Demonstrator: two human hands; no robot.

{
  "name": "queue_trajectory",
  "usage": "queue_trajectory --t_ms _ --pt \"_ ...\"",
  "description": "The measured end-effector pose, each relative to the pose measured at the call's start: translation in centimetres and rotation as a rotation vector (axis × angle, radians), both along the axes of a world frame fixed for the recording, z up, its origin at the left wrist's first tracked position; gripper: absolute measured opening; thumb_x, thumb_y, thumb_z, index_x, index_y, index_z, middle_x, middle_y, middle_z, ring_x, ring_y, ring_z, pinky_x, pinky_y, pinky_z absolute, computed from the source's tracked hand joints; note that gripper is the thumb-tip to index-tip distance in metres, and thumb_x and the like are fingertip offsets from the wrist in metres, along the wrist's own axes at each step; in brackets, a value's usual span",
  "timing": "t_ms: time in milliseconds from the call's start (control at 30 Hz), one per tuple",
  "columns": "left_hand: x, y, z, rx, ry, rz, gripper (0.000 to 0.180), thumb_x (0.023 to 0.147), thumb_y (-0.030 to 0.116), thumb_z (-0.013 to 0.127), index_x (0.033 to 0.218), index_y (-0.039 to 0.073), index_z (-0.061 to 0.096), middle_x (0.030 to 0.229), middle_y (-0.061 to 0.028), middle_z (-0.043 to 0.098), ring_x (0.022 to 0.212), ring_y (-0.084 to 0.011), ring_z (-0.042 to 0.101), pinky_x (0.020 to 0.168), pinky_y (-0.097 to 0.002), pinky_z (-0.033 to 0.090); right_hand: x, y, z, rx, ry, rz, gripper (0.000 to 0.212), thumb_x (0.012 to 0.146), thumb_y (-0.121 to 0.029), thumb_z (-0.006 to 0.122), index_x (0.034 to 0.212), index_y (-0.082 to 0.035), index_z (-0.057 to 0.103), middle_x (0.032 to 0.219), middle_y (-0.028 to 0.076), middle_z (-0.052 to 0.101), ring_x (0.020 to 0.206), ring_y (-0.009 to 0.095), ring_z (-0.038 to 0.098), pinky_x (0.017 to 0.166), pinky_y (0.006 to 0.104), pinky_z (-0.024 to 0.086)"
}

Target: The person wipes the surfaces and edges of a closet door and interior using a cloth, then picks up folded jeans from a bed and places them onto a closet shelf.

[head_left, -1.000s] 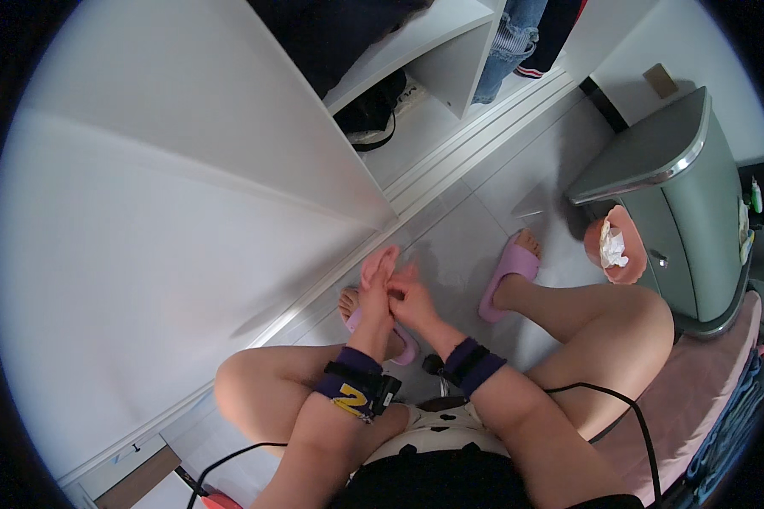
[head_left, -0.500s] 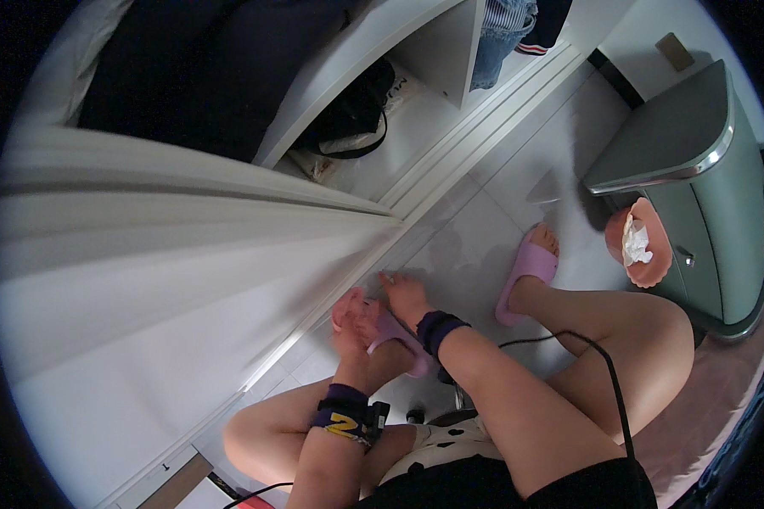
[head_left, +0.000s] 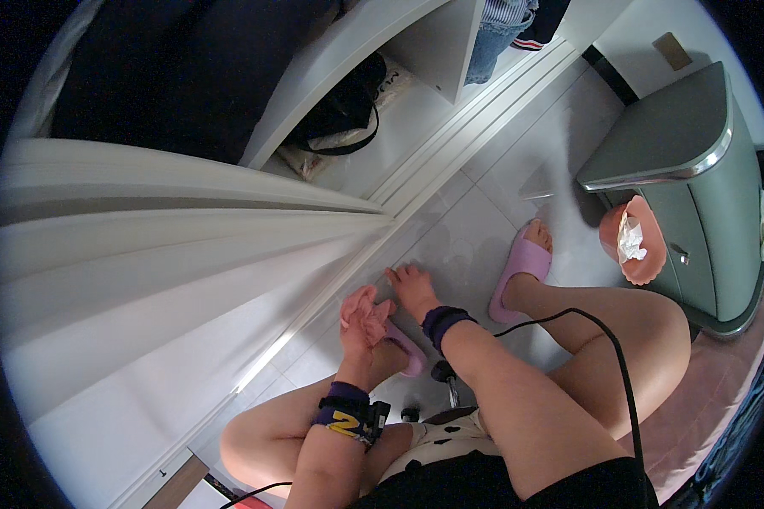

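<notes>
Crumpled pink cloth [head_left: 356,301] is bunched in my left hand [head_left: 361,332], low over the pink slipper [head_left: 409,352] on my left foot. The fingers of this hand are wrapped into the cloth and partly hidden. My right hand [head_left: 413,291] reaches down just to the right of it, back of the hand up, fingers apart and nothing seen in them. Its fingertips are at or close to the grey tiled floor [head_left: 450,246]; whether they touch it I cannot tell.
A white sliding door [head_left: 187,297] and its floor track run along the left. Behind is a wardrobe shelf with a black bag [head_left: 339,119]. At right stand a green cabinet [head_left: 709,229] and a pink bin [head_left: 649,263] holding white tissue. A black cable [head_left: 607,360] crosses my right leg.
The view has shifted slightly. My right hand has moved a little to the right, its fingers now more spread. My left hand still grips the pink cloth, turned slightly.
</notes>
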State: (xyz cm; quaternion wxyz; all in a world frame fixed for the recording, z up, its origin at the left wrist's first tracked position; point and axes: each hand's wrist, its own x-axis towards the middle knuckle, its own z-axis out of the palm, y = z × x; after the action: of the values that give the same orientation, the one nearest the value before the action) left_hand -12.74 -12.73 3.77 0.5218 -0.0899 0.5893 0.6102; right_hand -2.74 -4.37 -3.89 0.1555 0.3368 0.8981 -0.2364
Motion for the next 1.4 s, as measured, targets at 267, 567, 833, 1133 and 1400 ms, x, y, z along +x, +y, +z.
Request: queue_trajectory --t_ms 267,567,833,1133,1400 --pt "0.2 -0.5 -0.1 0.122 0.1 -0.034 0.035 0.08 0.012 0.044 0.114 0.002 0.046 0.11 -0.01 0.054 0.102 -0.0233 0.053 0.082 -0.0358 0.047 -0.3 1.4 -1.2 -0.023 0.1 -0.028 0.031 0.079 -0.016 0.049 0.109 -0.009 0.055 0.104 0.003 0.052 0.098 0.022 0.05 0.073 0.0392 0.045" --pt "0.2 -1.5 -2.1 -0.036 0.141 -0.075 0.039 0.08 0.021 0.054 0.114 0.002 0.046 0.107 -0.0111 0.056 0.094 -0.0237 0.057 0.077 -0.0325 0.049 2.6 2.2 2.3 0.207 0.272 0.126 0.015 0.078 -0.011 0.048 0.09 -0.006 0.056 0.088 0.012 0.057 0.082 0.024 0.056 0.077 0.037 0.043" --pt "-1.8 -4.0 -7.6 0.174 0.189 -0.202 0.039 0.08 0.024 0.055 0.112 0.002 0.048 0.104 -0.0112 0.056 0.084 -0.028 0.058 0.069 -0.0354 0.049 5.5 1.9 -0.5 0.216 0.131 0.021 0.014 0.078 -0.01 0.048 0.088 -0.005 0.057 0.089 0.012 0.056 0.083 0.025 0.055 0.078 0.0366 0.043" --pt "0.7 -0.5 0.1 0.024 -0.016 -0.056 0.034 0.08 0.003 0.041 0.114 0.0 0.048 0.111 -0.0109 0.055 0.099 -0.0219 0.054 0.078 -0.0325 0.049 6.4 2.5 -2.8 0.156 0.114 -0.141 0.015 0.08 -0.012 0.048 0.089 -0.006 0.057 0.089 0.011 0.057 0.084 0.024 0.056 0.076 0.0365 0.045" --pt "0.6 -0.5 -0.4 0.256 0.019 -0.113 0.035 0.081 0.002 0.039 0.115 -0.002 0.046 0.114 -0.0136 0.052 0.1 -0.0245 0.054 0.08 -0.0381 0.049 6.5 2.9 -2.9 0.177 0.136 -0.206 0.014 0.083 -0.014 0.045 0.088 -0.006 0.057 0.086 0.011 0.056 0.08 0.025 0.056 0.073 0.0374 0.044"
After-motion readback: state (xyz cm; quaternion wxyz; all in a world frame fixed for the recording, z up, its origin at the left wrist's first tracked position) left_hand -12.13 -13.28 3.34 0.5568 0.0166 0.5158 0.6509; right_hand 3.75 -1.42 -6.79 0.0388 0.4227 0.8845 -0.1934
